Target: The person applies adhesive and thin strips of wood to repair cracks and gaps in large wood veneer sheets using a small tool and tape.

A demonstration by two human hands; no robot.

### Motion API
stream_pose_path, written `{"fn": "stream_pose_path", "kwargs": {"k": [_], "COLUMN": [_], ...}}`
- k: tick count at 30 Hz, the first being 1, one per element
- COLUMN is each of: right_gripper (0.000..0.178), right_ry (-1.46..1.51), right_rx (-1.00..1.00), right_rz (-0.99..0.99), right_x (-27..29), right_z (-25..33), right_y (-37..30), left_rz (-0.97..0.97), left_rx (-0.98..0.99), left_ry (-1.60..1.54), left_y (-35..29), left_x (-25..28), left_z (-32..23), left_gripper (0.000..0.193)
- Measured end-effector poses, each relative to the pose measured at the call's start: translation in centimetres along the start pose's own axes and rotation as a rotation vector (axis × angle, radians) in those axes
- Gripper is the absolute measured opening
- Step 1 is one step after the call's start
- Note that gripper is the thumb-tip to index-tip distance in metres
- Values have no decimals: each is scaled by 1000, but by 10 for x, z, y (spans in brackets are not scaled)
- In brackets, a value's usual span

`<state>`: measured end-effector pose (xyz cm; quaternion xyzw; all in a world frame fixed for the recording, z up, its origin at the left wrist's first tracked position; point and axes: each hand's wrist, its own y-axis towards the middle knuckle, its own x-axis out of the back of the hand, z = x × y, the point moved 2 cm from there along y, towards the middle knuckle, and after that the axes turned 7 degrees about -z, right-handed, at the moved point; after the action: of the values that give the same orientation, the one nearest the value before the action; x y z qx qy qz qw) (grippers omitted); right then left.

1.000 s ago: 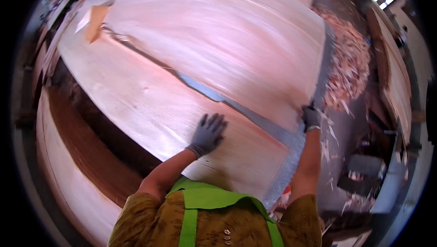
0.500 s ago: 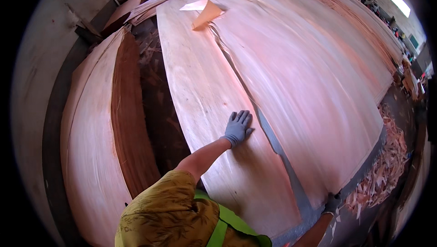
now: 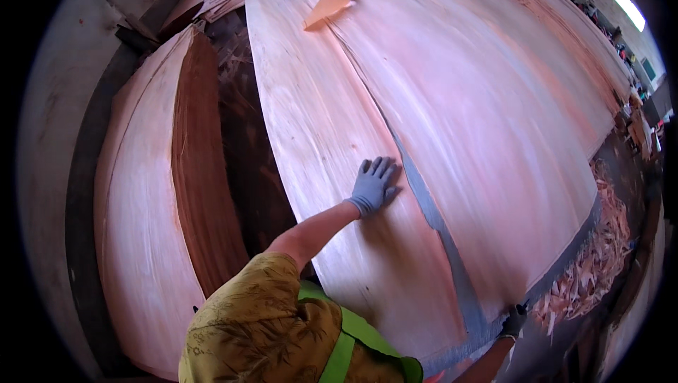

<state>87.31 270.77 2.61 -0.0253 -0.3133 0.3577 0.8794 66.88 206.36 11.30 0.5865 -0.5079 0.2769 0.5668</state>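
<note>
My left hand (image 3: 374,184), in a grey glove, lies flat with fingers spread on a long, narrow, pale wood veneer sheet (image 3: 318,129). To its right lies a wide pinkish veneer sheet (image 3: 480,136). A grey wedge-shaped gap (image 3: 452,256) separates the two, wider at the near end and narrow farther off. At the lower right, my right hand (image 3: 514,321), in a dark glove, is closed at the near edge of the wide sheet, seemingly pinching it. Its fingertips are partly hidden. A folded veneer flap (image 3: 328,7) sticks up at the far end of the gap.
A tall veneer stack (image 3: 148,192) stands at the left, past a dark aisle (image 3: 244,122) with scraps. Shredded veneer strips (image 3: 590,270) are heaped at the right. More layered sheets (image 3: 558,30) lie at the far right. A wall (image 3: 56,143) bounds the left.
The wide sheet's edge has shifted toward the narrow sheet, and the far part of the gap has narrowed. My left hand has slid slightly farther away and to the right, still flat.
</note>
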Motion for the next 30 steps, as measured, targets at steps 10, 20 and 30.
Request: {"fn": "stream_pose_path", "kwargs": {"k": [10, 20, 30], "right_gripper": [8, 17, 16], "right_ry": [71, 227, 292], "right_rx": [32, 438, -102], "right_rz": [-95, 171, 242], "right_x": [-15, -94, -191], "right_z": [-52, 78, 91], "right_y": [13, -153, -424], "left_rz": [-13, -82, 58], "left_rx": [-74, -69, -44], "left_ry": [-29, -39, -302], "left_y": [-11, -13, -17], "left_x": [3, 0, 7], "left_z": [-11, -10, 15], "left_gripper": [56, 51, 65]}}
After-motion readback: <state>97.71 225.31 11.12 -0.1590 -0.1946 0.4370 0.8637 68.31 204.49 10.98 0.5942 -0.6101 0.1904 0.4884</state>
